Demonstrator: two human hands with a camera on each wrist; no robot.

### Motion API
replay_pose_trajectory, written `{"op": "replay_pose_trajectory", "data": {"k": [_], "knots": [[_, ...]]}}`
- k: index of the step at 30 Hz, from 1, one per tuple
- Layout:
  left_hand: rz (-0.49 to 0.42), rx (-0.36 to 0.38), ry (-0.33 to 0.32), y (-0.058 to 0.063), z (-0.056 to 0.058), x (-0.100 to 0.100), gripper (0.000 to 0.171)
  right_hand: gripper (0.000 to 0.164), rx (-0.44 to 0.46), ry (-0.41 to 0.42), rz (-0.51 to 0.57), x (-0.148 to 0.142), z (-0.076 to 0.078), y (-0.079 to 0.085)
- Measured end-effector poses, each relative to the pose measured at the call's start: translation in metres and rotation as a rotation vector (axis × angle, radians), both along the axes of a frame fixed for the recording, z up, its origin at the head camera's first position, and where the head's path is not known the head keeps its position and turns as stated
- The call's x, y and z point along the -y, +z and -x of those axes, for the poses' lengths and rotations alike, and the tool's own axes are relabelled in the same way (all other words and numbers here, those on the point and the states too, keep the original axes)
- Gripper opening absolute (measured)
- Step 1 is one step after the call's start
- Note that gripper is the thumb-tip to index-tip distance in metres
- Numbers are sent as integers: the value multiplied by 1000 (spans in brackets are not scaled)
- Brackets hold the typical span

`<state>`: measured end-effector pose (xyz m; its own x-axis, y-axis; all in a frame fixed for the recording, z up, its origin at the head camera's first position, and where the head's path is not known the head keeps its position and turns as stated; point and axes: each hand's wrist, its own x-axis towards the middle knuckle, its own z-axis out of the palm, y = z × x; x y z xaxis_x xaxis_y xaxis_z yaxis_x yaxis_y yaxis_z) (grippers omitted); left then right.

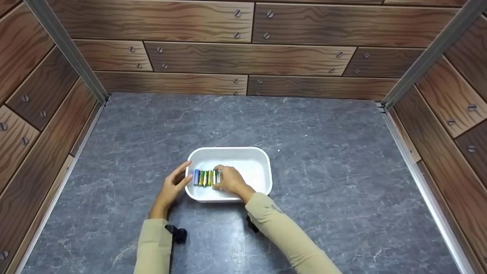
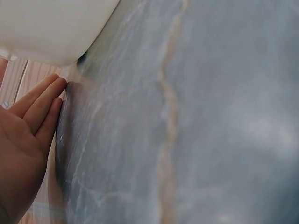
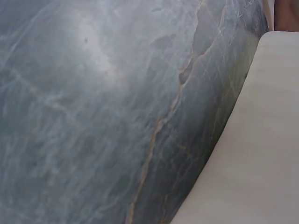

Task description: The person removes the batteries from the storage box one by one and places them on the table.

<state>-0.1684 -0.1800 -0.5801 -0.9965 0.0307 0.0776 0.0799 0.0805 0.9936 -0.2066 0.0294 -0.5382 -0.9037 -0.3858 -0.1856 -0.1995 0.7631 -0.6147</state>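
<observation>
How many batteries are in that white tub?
5 that I can see, in a row in the white tub: a blue battery at the left end, three green-and-gold batteries next, then another battery at the right hand, which may hide more.

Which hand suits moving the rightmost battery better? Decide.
Probably the right hand: it pinches the rightmost greenish cylindrical battery, while the left hand is open at the left rim of the white oblong tray.
</observation>
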Motion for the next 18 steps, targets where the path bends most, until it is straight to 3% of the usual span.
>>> {"op": "replay_pose_trajectory", "data": {"k": [4, 12, 18], "knots": [[0, -17, -9, -1, 0, 0, 48, 56, -1, 8, -5, -1, 0, 2], [17, 53, 0, 3, 1, -1, 50, 58, -24, 6, -10, -4, 2, 7], [24, 59, 8, 3, 1, -1, 49, 58, -12, 15, 11, -7, 1, 12]]}}
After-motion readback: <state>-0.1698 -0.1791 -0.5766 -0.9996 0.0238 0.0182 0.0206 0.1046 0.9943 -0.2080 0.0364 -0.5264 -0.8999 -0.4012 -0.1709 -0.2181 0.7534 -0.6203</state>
